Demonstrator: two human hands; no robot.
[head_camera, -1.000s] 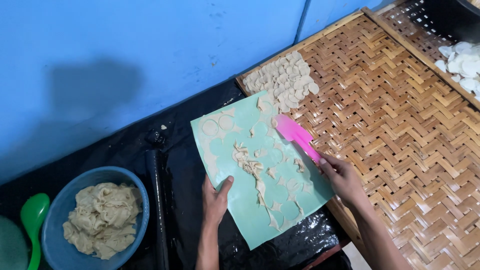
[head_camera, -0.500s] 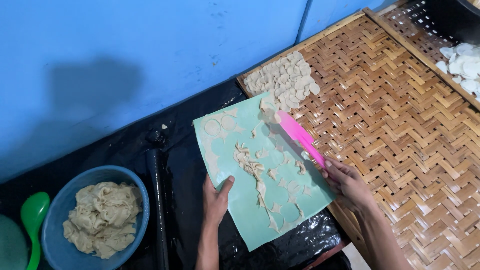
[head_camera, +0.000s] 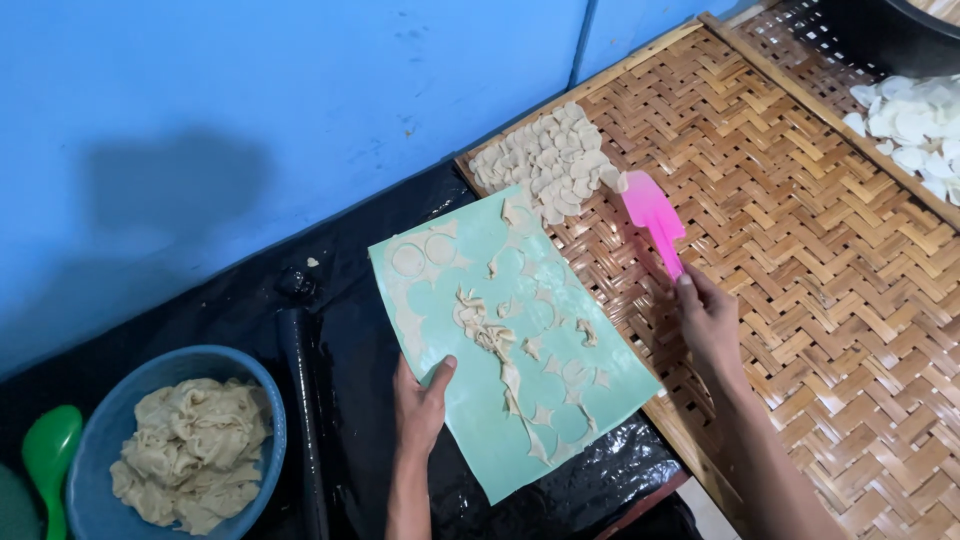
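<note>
Head view: right hand (head_camera: 708, 322) fingers grip pink spatula (head_camera: 655, 222), blade pointing up-left, apparently toward dough discs (head_camera: 545, 160).

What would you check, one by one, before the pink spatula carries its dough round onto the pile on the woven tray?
1. Right hand grips the pink spatula by its handle: ok.
2. Dough round sits on the blade tip: ok, though partly over the edge.
3. Left hand steadies the green mat: ok.
4. Bare space on the woven tray beside the pile of rounds: ok.
5. Whole rounds left on the mat: cannot tell, mostly scraps show.
</note>
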